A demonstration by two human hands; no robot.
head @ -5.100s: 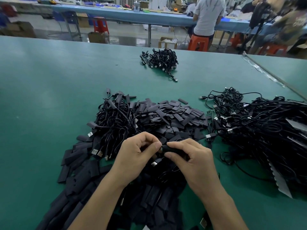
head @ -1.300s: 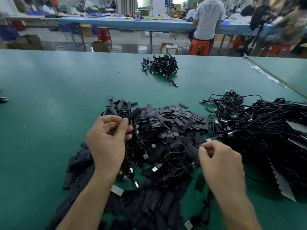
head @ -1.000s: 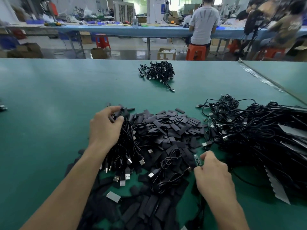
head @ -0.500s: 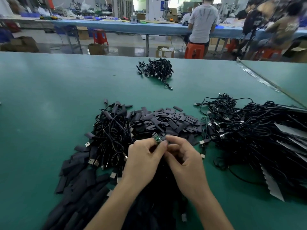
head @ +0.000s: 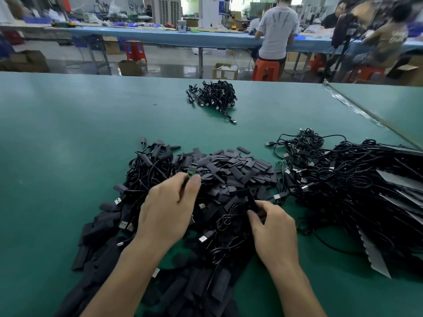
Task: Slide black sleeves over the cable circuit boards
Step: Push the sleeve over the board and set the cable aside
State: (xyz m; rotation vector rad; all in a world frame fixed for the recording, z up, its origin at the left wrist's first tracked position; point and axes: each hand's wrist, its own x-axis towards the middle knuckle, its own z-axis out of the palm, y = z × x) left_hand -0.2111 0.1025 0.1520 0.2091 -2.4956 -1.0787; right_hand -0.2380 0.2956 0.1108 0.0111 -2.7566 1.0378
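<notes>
My left hand [head: 168, 211] pinches a cable end whose small green circuit board [head: 191, 170] sticks up above thumb and forefinger. My right hand [head: 273, 227] pinches a flat black sleeve [head: 250, 200] at the edge of the sleeve pile [head: 231, 168]. The two hands are apart, with the board roughly a hand's width up and left of the held sleeve. A tangle of black USB cables [head: 148, 172] lies left of the sleeves, under and beyond my left hand.
A large heap of black cables [head: 357, 186] fills the right side of the green table [head: 57, 145]. A small cable bundle [head: 212, 94] lies farther back. More sleeves [head: 96, 227] spread near the front left. People sit at a blue bench behind.
Half a second ago both hands met at the board in the middle. Now they have separated: the left keeps the board raised, the right has dropped to the pile and pinched a sleeve.
</notes>
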